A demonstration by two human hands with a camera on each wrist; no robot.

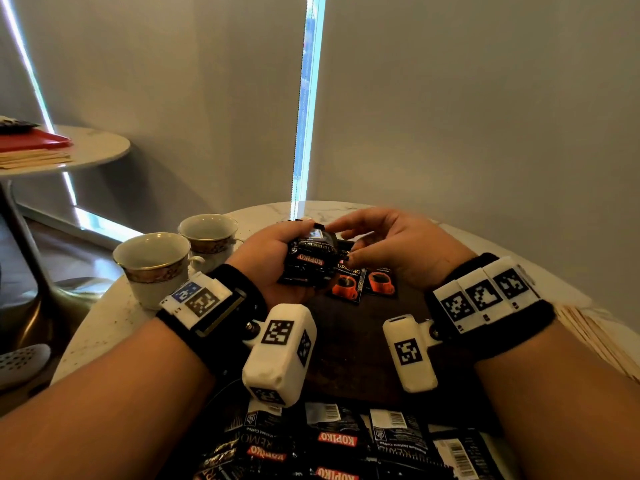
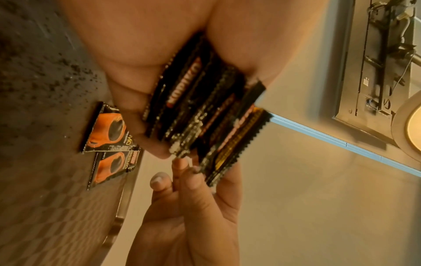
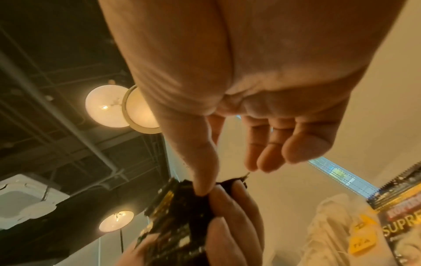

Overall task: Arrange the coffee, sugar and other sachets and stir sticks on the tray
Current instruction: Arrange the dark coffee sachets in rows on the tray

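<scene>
Sachets, a thick black foil stack of coffee ones (image 1: 313, 261), sit clamped in my left hand (image 1: 268, 261) above the dark brown tray (image 1: 360, 341). My right hand (image 1: 391, 247) pinches the front packet's edge. Two black sachets with orange cups (image 1: 362, 282) already lie there; next, I'd say, peel this one free and lay it beside them.

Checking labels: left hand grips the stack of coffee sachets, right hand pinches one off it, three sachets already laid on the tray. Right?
Not three: the left wrist view shows two laid sachets on the tray. The rest holds: left hand grips the stack, right hand pinches one.
</scene>
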